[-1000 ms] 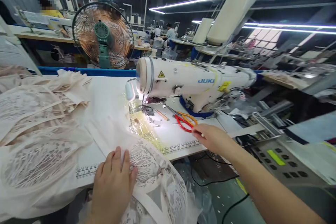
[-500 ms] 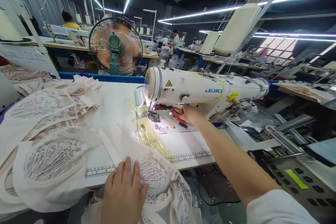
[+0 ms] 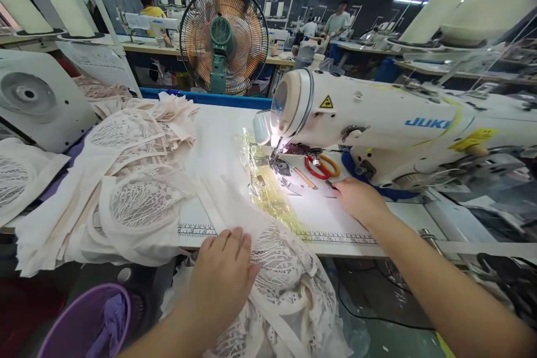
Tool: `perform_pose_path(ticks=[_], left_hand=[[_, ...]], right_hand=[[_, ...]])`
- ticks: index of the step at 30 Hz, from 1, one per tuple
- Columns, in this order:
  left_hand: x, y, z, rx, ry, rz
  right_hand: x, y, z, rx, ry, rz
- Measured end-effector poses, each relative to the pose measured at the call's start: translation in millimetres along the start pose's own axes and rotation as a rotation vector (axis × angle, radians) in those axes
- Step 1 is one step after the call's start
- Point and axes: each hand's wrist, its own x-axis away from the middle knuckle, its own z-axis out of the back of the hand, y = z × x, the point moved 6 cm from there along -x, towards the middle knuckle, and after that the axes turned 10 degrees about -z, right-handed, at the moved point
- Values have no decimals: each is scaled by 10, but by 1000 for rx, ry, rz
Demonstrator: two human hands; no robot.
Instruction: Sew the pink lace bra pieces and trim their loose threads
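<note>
My left hand (image 3: 229,274) lies with fingers stretched on a cream lace bra piece (image 3: 277,257) that hangs over the table's front edge. With closed fingertips, my right hand (image 3: 361,201) grips the end of a small dark strip (image 3: 330,184), its exact kind unclear. Just behind it, red-and-orange-handled scissors (image 3: 318,169) lie under the arm of the white sewing machine (image 3: 377,117). Left of the scissors is a thin tool with a wooden-looking handle (image 3: 305,178), near the lit needle area (image 3: 274,159).
Stacked lace bra pieces (image 3: 138,196) cover the table's left side. Yellowish clear film (image 3: 268,190) is taped by the needle. A ruler strip (image 3: 339,239) runs along the front edge. A purple bin (image 3: 90,319) stands below left; a fan (image 3: 222,39) stands behind.
My right hand has let go of the scissors and moved nearer to the small dark strip, which it now grips. My left hand stays on the lace. The view has turned left and down.
</note>
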Motion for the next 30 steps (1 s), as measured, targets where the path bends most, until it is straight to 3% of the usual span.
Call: perform_pose_path(ticks=[6, 10, 14, 17, 21, 26, 30], left_hand=[[-92, -144, -98, -25, -108, -71], [-87, -143, -108, -43, -62, -130], [-87, -161, -86, -45, 2, -167], [-116, -178, -73, -39, 10, -195], [-148, -179, -69, -49, 6, -222], [-138, -172, -51, -58, -7, -221], [-176, -220, -41, -34, -93, -190]], right_hand=[[-21, -8, 170, -124, 20, -104], [411, -70, 188, -356, -37, -41], [1042, -210, 79, -611, -173, 105], [1337, -198, 46, -847, -231, 152], [1470, -52, -22, -900, -251, 161], [1577, -46, -289, -915, -431, 260], [1615, -75, -487, -979, -514, 313]])
